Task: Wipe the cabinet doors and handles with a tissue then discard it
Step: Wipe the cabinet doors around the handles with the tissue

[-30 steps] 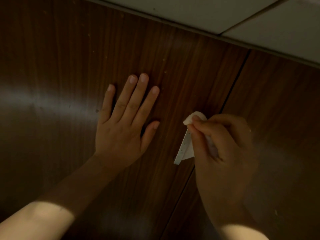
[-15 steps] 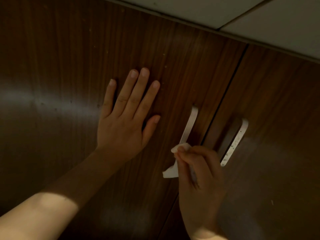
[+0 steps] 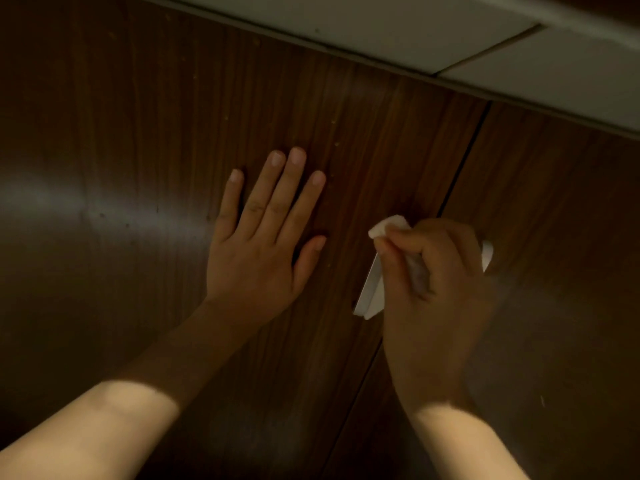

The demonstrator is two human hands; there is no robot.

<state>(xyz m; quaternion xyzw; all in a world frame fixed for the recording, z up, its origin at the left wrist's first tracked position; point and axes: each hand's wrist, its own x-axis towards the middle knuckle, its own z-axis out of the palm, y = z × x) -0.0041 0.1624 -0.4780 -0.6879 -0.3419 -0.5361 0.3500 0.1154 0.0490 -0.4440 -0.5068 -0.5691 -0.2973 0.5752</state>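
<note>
Two dark wood cabinet doors fill the view: the left door [image 3: 145, 140] and the right door [image 3: 561, 209], split by a thin dark gap. My left hand [image 3: 259, 244] lies flat and spread on the left door. My right hand [image 3: 433, 282] pinches a white tissue [image 3: 389, 226] against the top of the left door's pale metal handle [image 3: 369, 289], whose lower end shows below my fingers. Only a sliver of the right door's handle [image 3: 487, 254] peeks out behind my knuckles.
A pale tiled surface [image 3: 398, 26] with a dark grout line borders the doors along the top. Small light specks dot the left door above my left hand. A glare streak crosses the left door at the far left.
My right hand slid the tissue down the left handle, then back up to its top, now covering most of both handles. My left hand stayed flat on the door.
</note>
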